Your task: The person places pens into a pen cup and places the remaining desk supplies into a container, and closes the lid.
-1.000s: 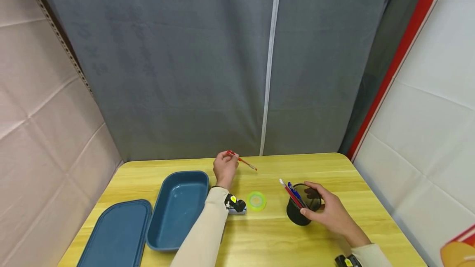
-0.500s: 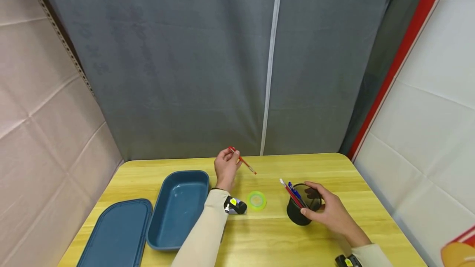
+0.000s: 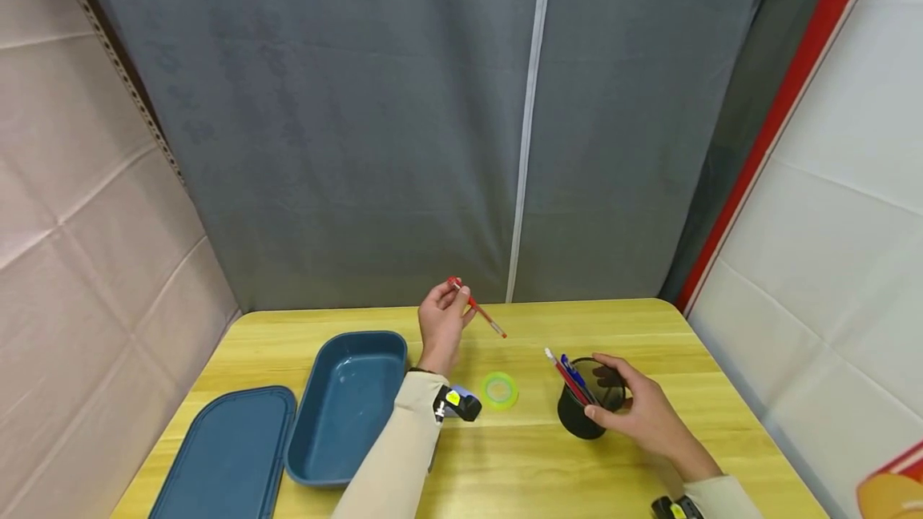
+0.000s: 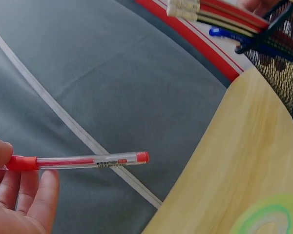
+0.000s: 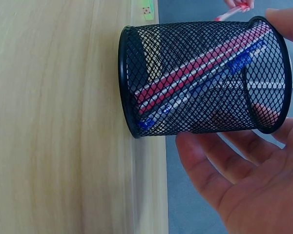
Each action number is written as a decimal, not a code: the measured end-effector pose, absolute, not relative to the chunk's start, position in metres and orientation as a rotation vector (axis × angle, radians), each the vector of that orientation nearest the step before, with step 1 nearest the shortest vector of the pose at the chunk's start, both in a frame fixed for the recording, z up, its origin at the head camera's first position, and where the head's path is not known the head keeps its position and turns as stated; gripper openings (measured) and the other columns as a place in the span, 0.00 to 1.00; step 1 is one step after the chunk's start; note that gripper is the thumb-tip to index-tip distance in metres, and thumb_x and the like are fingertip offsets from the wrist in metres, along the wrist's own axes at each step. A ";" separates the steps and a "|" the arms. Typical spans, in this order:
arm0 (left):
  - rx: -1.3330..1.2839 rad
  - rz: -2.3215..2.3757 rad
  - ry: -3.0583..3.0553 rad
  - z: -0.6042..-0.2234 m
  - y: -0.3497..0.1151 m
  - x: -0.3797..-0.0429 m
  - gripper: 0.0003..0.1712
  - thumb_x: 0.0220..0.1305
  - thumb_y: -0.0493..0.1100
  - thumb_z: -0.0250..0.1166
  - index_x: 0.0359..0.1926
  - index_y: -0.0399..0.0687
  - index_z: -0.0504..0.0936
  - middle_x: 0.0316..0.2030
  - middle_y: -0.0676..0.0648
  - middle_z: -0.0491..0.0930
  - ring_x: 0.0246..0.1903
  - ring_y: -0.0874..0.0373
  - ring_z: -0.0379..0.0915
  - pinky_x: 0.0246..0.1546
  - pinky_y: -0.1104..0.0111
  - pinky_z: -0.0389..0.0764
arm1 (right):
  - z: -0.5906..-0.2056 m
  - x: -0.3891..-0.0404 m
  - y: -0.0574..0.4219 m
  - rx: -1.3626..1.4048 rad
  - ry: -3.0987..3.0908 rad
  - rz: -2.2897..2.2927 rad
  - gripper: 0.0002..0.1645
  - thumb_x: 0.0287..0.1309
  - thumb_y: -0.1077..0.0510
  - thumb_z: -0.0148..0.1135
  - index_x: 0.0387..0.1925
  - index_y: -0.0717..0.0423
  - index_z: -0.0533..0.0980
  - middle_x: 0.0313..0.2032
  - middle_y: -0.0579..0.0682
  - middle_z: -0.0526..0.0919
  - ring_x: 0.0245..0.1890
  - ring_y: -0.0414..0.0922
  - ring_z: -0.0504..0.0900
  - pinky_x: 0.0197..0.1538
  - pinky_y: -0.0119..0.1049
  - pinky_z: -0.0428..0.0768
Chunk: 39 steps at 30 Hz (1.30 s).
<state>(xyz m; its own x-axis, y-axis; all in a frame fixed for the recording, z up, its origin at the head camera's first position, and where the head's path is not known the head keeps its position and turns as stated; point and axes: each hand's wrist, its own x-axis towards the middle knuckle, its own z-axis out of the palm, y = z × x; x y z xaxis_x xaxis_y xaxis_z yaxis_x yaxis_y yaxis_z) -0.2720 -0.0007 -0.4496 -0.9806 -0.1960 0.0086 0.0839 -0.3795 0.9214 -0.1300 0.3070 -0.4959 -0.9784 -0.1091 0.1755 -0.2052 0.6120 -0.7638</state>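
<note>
My left hand [image 3: 442, 327] pinches a red pen [image 4: 93, 161] by its red grip end, held above the back of the table. The pen's clear barrel points to the right and slants down in the head view. At the right, my right hand [image 3: 645, 415] grips a black mesh pen holder [image 5: 205, 78] round its side and rim. Inside the holder lean red pencils [image 4: 234, 14] with white ends and a blue pen [image 5: 239, 63]. The holder's base meets the table in the right wrist view. A green roll of tape [image 3: 499, 390] lies between the hands.
A blue tray [image 3: 346, 407] stands left of the left forearm, with its blue lid [image 3: 227, 455] lying beside it. A small bluish item [image 3: 460, 403] is mostly hidden under the left wrist. A grey curtain [image 3: 360, 142] hangs behind the wooden table [image 3: 519, 471].
My left hand has risen slightly and shifted a little right with the red pen, whose tip now slants more downward. My right hand and the pen holder have stayed in place.
</note>
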 end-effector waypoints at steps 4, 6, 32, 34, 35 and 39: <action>0.111 -2.495 -1.623 -0.442 0.002 -0.266 0.15 0.70 0.35 0.71 0.56 0.39 0.84 0.42 0.46 0.84 0.43 0.55 0.85 0.47 0.55 0.91 | -0.497 -0.131 0.307 0.268 -2.717 1.326 0.47 0.58 0.46 0.80 0.74 0.49 0.69 0.63 0.61 0.81 0.50 0.52 0.84 0.35 0.32 0.85; 0.082 -2.514 -1.617 -0.438 0.003 -0.263 0.15 0.70 0.35 0.71 0.56 0.39 0.84 0.42 0.46 0.84 0.43 0.56 0.85 0.45 0.56 0.91 | -0.497 -0.131 0.307 0.271 -2.718 1.333 0.47 0.58 0.47 0.80 0.75 0.51 0.69 0.63 0.61 0.81 0.50 0.52 0.84 0.35 0.32 0.85; -0.333 -2.586 -1.571 -0.390 0.044 -0.220 0.15 0.73 0.34 0.68 0.56 0.37 0.77 0.42 0.46 0.81 0.43 0.56 0.87 0.48 0.50 0.90 | -0.498 -0.132 0.310 0.275 -2.711 1.354 0.47 0.58 0.47 0.80 0.74 0.52 0.69 0.62 0.61 0.82 0.50 0.50 0.84 0.35 0.32 0.85; -0.353 -2.579 -1.596 -0.389 0.046 -0.217 0.15 0.73 0.35 0.68 0.56 0.38 0.77 0.42 0.46 0.81 0.45 0.54 0.87 0.48 0.50 0.90 | -0.497 -0.132 0.310 0.281 -2.709 1.351 0.47 0.58 0.47 0.80 0.74 0.52 0.69 0.62 0.61 0.82 0.50 0.49 0.84 0.35 0.32 0.85; -0.360 -2.575 -1.610 -0.389 0.048 -0.216 0.15 0.73 0.35 0.68 0.56 0.38 0.77 0.42 0.46 0.81 0.44 0.54 0.87 0.48 0.50 0.90 | -0.497 -0.132 0.310 0.279 -2.710 1.352 0.47 0.58 0.47 0.80 0.74 0.51 0.69 0.62 0.61 0.81 0.50 0.49 0.84 0.35 0.32 0.85; -0.409 -2.566 -1.647 -0.389 0.053 -0.214 0.17 0.73 0.36 0.68 0.58 0.33 0.76 0.42 0.46 0.81 0.45 0.53 0.86 0.48 0.50 0.90 | -0.495 -0.133 0.310 0.269 -2.713 1.358 0.47 0.58 0.47 0.80 0.74 0.51 0.69 0.63 0.60 0.81 0.50 0.50 0.84 0.35 0.32 0.85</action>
